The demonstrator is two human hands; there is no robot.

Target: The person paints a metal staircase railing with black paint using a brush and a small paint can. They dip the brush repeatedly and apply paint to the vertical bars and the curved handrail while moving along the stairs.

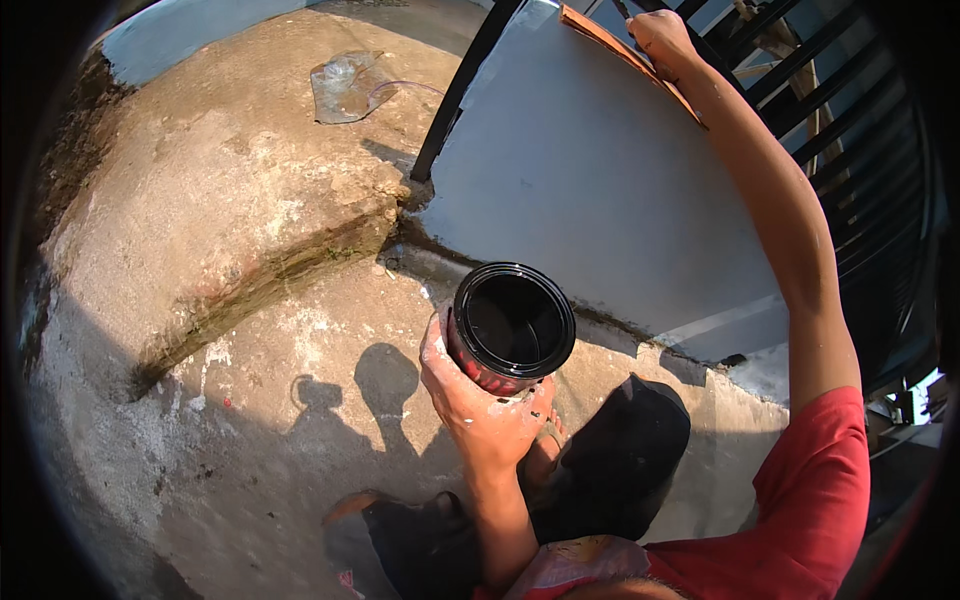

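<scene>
My left hand, spotted with paint, is wrapped around a metal paint can. The can has no lid on, and glossy black paint coats its inside and rim. At the upper right my right hand is closed on a thin dark handle, most likely a paintbrush's; its far end is out of view. Just beneath that hand, a brown strip of cardboard or thin wood lies along the top of a low grey-painted wall. Black metal bars rise behind the strip.
A black post stands at the wall's left end. Left of it, a raised concrete slab ends in a rough step edge, with a crumpled clear plastic bag on top. My dark-clothed knee is close below the can.
</scene>
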